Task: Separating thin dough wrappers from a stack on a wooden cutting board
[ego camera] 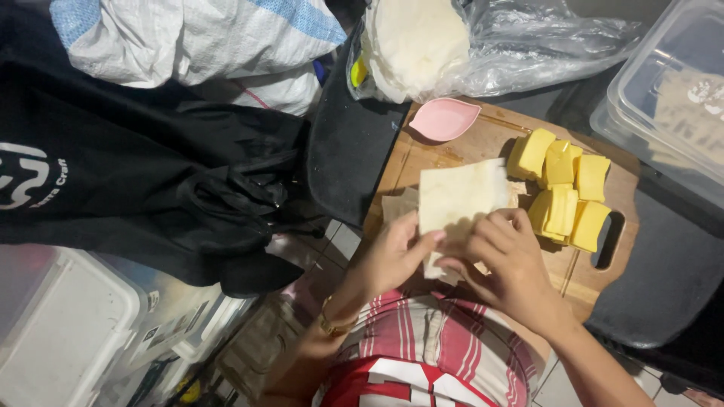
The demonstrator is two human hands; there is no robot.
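The pastry wrapper [460,197], a thin pale square sheet, is caught between your two hands above the near half of the wooden cutting board [490,136]. Your left hand [392,252] pinches its lower left edge, thumb on top and fingers curled beneath. Your right hand [509,260] grips its lower right part, fingers bent and close together over the sheet's edge; what the fingertips press underneath is hidden. The sheet has no clear long axis, being about as wide as it is tall; it lies slightly tilted, its far edge pointing away from you toward the back of the board, its near edge folded or tucked under your fingers.

Just left of it, a second wrapper [397,205] peeks out, flat on the board. To the right, well clear of your knuckles, sits a cluster of yellow cheese blocks [564,192], cut into stubby bars, beside the board's handle slot. A small pink leaf-shaped dish [443,119] rests at the board's far corner. Beyond that lies a clear plastic bag [528,45] holding a stack of white wrappers [418,41]. A clear lidded plastic container [664,98] stands at the far right. Black cloth [151,181] spreads to your left, with a white woven sack [188,38] above it.
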